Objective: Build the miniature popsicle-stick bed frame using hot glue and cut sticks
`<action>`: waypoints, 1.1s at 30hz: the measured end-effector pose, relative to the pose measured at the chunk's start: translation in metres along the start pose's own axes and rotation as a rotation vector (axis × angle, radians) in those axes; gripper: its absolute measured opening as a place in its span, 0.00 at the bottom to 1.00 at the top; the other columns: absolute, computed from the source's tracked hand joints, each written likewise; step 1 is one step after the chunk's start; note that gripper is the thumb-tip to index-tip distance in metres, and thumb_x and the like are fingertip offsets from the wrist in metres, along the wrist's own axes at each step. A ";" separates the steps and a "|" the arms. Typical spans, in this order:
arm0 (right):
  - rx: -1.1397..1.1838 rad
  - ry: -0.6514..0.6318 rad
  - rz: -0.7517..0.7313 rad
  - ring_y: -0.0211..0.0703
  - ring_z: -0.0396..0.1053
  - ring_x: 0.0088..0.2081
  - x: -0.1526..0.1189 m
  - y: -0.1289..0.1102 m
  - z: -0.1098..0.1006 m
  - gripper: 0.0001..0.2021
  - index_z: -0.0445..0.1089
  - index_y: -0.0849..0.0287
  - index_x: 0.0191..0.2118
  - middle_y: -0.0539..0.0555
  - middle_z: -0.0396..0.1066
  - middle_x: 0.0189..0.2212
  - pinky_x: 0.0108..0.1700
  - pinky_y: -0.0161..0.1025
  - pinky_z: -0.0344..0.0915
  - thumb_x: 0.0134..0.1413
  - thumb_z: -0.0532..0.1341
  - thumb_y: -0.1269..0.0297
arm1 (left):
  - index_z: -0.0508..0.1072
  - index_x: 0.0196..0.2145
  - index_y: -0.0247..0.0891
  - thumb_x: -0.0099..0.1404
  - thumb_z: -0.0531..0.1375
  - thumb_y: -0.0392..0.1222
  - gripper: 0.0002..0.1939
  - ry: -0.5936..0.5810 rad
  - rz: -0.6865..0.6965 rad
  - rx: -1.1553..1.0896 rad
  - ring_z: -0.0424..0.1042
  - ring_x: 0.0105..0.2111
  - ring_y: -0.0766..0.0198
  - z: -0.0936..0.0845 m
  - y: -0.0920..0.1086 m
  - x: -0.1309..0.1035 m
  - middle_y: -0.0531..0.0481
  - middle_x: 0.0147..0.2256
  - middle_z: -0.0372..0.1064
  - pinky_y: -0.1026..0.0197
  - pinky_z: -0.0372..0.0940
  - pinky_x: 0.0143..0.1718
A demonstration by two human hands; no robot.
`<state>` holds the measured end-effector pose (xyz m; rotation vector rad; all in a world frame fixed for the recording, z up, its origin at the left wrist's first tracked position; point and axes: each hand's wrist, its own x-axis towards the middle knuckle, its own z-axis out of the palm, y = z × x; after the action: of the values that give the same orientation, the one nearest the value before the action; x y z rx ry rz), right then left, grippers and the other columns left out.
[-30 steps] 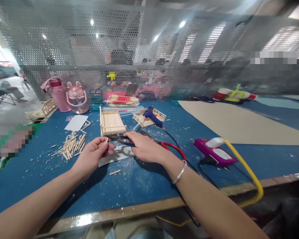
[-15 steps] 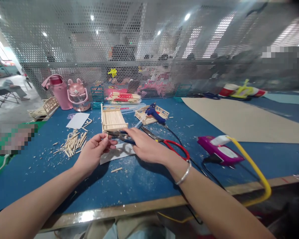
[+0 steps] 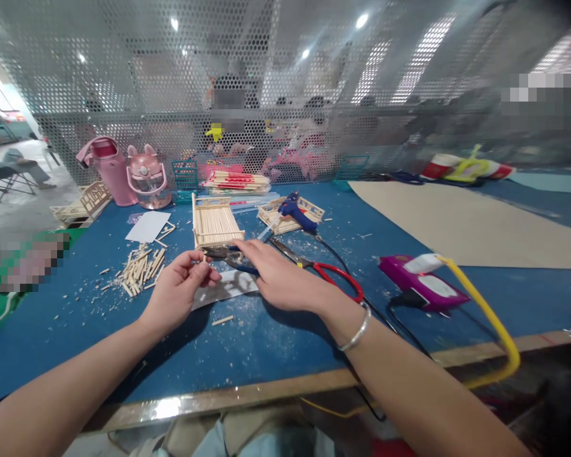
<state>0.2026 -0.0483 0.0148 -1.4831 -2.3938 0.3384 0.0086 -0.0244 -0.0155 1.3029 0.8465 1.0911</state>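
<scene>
In my left hand (image 3: pixel 183 284) a short wooden stick (image 3: pixel 205 256) is pinched between thumb and fingers. My right hand (image 3: pixel 278 274) is closed around pliers (image 3: pixel 238 261) with dark blue handles, whose jaws meet the stick. Just beyond the hands lies a small frame of wooden sticks (image 3: pixel 216 223) with a slatted base and low rails. A white paper (image 3: pixel 228 289) is partly covered by my hands, and a loose stick piece (image 3: pixel 223 320) lies nearer me. To the left is a pile of cut sticks (image 3: pixel 141 270).
A blue glue gun (image 3: pixel 297 214) rests on another stick frame (image 3: pixel 314 208). Red-handled scissors (image 3: pixel 337 279) lie right of my hand, and a purple power strip (image 3: pixel 423 285) with a yellow cable stands farther right. Pink bottles (image 3: pixel 109 174) and bundled sticks (image 3: pixel 238 181) line the back.
Both hands keep nearly the same pose, with the plier jaws still at the stick. The view has shifted slightly.
</scene>
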 end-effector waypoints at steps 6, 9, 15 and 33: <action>0.220 -0.025 0.042 0.50 0.42 0.65 0.002 0.002 -0.003 0.41 0.41 0.62 0.65 0.59 0.45 0.64 0.64 0.51 0.43 0.42 0.50 0.81 | 0.65 0.34 0.37 0.59 0.59 0.44 0.09 0.025 0.032 0.025 0.68 0.24 0.69 0.000 0.000 -0.001 0.53 0.25 0.72 0.64 0.64 0.32; 0.506 -0.088 -0.029 0.47 0.49 0.63 0.003 0.003 -0.006 0.41 0.45 0.55 0.64 0.53 0.53 0.62 0.63 0.50 0.49 0.40 0.49 0.81 | 0.68 0.33 0.38 0.61 0.57 0.43 0.06 0.033 0.088 0.125 0.70 0.35 0.66 0.000 0.002 -0.003 0.47 0.39 0.72 0.62 0.64 0.38; 0.874 -0.107 -0.055 0.42 0.56 0.60 0.003 -0.005 -0.004 0.38 0.52 0.56 0.61 0.53 0.61 0.57 0.62 0.46 0.51 0.38 0.49 0.79 | 0.71 0.28 0.39 0.61 0.57 0.43 0.07 -0.228 0.084 0.273 0.67 0.43 0.61 0.006 0.002 -0.005 0.47 0.43 0.69 0.58 0.60 0.46; 1.123 0.070 -0.195 0.47 0.59 0.55 0.006 -0.012 -0.008 0.46 0.41 0.55 0.62 0.57 0.62 0.52 0.57 0.50 0.55 0.30 0.52 0.73 | 0.71 0.29 0.39 0.62 0.55 0.45 0.09 -0.132 0.197 0.512 0.65 0.29 0.64 0.004 0.016 -0.009 0.51 0.30 0.69 0.63 0.59 0.32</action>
<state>0.1929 -0.0478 0.0277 -0.6973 -1.6922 1.2699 0.0074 -0.0355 -0.0006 1.8968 0.9472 0.9562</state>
